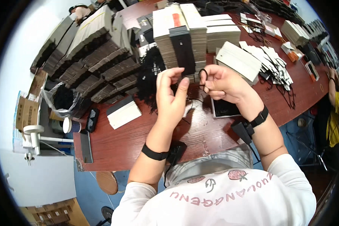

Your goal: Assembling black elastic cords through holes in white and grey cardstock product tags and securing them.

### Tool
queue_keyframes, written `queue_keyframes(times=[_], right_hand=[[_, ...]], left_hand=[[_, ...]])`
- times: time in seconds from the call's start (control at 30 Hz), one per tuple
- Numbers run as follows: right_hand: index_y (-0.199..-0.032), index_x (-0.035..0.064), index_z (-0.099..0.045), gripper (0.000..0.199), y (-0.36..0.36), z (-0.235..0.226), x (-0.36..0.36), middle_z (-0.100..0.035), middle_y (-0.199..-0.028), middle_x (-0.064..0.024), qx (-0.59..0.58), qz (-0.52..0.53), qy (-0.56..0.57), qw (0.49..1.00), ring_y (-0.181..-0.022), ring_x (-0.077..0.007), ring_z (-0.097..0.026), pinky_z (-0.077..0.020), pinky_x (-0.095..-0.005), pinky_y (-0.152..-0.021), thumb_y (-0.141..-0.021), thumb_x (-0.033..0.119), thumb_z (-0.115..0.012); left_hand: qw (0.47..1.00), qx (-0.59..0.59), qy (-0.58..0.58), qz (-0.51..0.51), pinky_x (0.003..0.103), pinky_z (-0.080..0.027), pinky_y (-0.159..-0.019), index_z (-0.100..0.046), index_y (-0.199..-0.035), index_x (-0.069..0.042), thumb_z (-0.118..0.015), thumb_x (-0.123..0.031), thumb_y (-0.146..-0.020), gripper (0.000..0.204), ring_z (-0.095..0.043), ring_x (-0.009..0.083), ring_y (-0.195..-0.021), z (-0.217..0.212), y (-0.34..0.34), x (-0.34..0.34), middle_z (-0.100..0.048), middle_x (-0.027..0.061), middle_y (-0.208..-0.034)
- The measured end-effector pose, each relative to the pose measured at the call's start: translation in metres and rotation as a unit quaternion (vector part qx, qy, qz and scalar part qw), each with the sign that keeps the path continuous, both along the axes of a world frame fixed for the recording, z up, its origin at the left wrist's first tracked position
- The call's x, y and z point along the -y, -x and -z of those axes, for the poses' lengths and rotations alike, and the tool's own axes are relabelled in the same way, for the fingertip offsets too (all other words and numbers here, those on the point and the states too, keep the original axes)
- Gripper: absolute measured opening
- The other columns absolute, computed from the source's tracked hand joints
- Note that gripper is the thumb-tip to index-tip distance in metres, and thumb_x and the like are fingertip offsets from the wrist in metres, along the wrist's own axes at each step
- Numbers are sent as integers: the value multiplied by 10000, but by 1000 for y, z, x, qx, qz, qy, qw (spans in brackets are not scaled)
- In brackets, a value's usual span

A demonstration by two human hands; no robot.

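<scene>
Both my hands are raised over the reddish-brown table (120, 147). My left hand (171, 94) pinches something small between thumb and fingertips; I cannot see what it is. My right hand (224, 83) pinches a thin black cord loop (202, 75), which curls up beside my fingers. A black strand hangs down between the two hands. Right behind them stands a tall stack of cards (180, 35), white on top with a black front. A heap of black cords (148, 75) lies left of my left hand. A dark flat card (225, 108) lies under my right wrist.
Rows of dark card stacks (98, 56) fill the table's left. White tags with black cords (269, 62) spread on the right, beside a white box (238, 60). A white card bundle (123, 114), a phone (92, 119) and a paper cup (68, 125) sit near the left edge. Another person's arm (333, 88) shows at the far right.
</scene>
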State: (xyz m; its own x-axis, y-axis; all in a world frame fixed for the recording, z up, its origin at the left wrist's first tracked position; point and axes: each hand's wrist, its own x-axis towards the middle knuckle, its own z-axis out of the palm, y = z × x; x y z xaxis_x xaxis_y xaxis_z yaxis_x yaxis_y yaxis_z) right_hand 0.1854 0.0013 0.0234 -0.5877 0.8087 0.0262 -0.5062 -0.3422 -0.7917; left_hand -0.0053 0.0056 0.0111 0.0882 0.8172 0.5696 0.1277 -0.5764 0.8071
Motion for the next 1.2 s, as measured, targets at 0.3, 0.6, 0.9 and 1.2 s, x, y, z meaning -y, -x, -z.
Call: queue_keyframes(times=[0.3,0.6,0.9,1.2], right_hand=[[-906,46,-549,69,-3,3,7,-582,-754,-37,39,62,-3,997,-452,-33,-366,-252,-177,-406,-855,52,-594],[-857,23,-581,94,-3,2,5,-590,-727,-34,55,73,9,996,-558,-67,-515,-352,-179,-439,-834,99,-630],[-794,24,-590,80,-1,4,4,-604,-706,-37,84,159,-2,984,-576,-84,-547,-396,-196,-466,-784,52,-664],[-776,39,-544,102,3,5,4,-601,-753,-37,81,185,-72,977,-552,-69,-505,-373,-191,-468,-783,-1,-638]], left_hand=[[975,71,132,163,209,-448,-698,-609,-942,41,-602,24,-836,107,-562,105,-801,4,-12,14,-556,67,-952],[991,66,79,87,196,-416,-644,-619,-848,28,-628,39,-797,53,-524,81,-721,2,-17,16,-564,50,-851],[998,-51,-32,25,215,-440,-675,-658,-925,25,-650,42,-746,180,-532,93,-740,3,-15,14,-601,54,-894],[988,20,121,93,176,-441,-665,-643,-945,51,-623,44,-805,142,-547,63,-764,7,-14,14,-613,55,-901]])
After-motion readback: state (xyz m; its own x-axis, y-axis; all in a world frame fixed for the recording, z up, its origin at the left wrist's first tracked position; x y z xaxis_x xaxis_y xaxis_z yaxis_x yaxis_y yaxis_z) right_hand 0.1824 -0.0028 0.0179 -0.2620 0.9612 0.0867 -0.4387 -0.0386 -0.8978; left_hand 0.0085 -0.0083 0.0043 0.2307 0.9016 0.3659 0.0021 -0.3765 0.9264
